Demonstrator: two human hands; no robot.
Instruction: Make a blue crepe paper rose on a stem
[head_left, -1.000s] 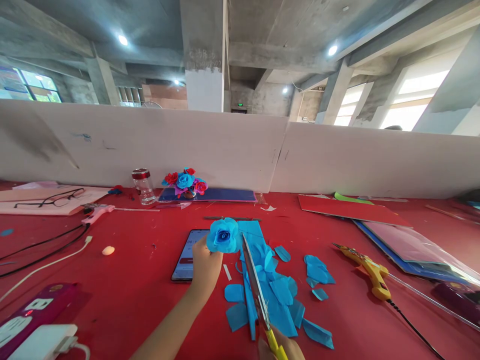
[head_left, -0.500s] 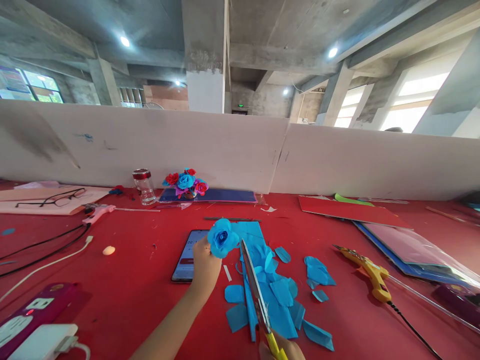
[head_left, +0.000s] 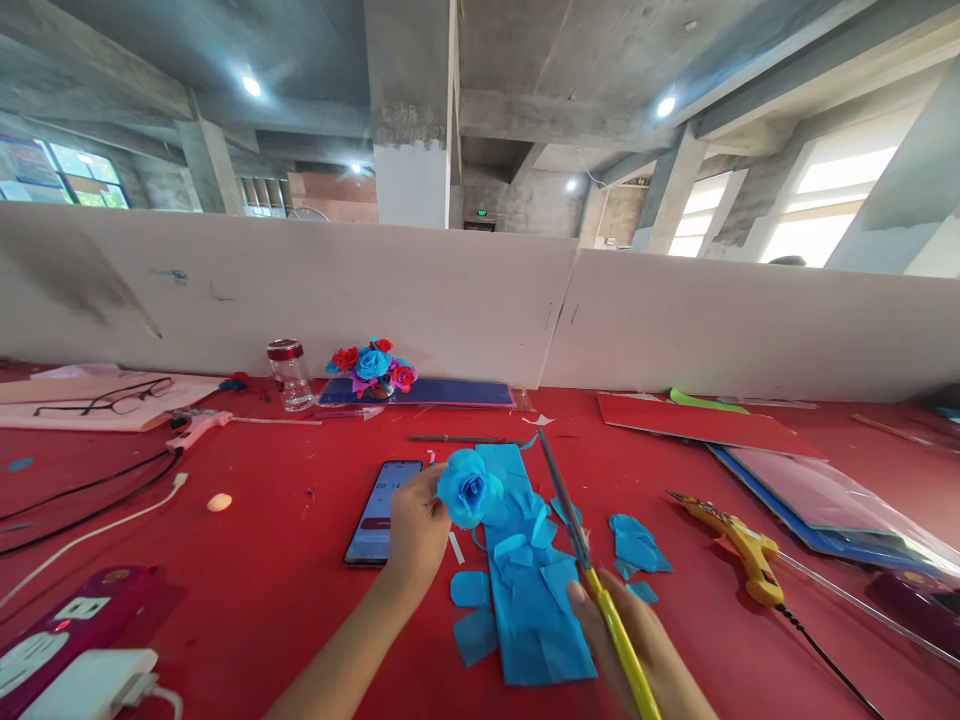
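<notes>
A blue paper flower point(head_left: 471, 488) is pinched by its base in my left hand point(head_left: 417, 530), its face turned toward me. My right hand point(head_left: 630, 630) grips scissors point(head_left: 616, 625) by the yellow handles. Their blades look closed and point up and away, to the right of the flower and apart from it. Beneath lies a long blue paper strip point(head_left: 546, 655), with several cut blue petals point(head_left: 517, 550) scattered on it. More blue pieces point(head_left: 637, 542) lie to the right, partly behind my right hand. A phone point(head_left: 375, 520) showing a timer sits behind my left hand.
A yellow glue gun point(head_left: 739, 550) rests at right near stacked sheets point(head_left: 817, 500). A pink glue gun point(head_left: 199, 428), cables and a purple power strip point(head_left: 82, 610) lie at left. At the back stand a jar point(head_left: 291, 378) and a small paper bouquet point(head_left: 373, 368) before a white partition point(head_left: 420, 290).
The flower has moved slightly right and nearer. The scissors have swung right and up, away from the strip, and more of my right hand now shows. Some blue pieces at lower right no longer show.
</notes>
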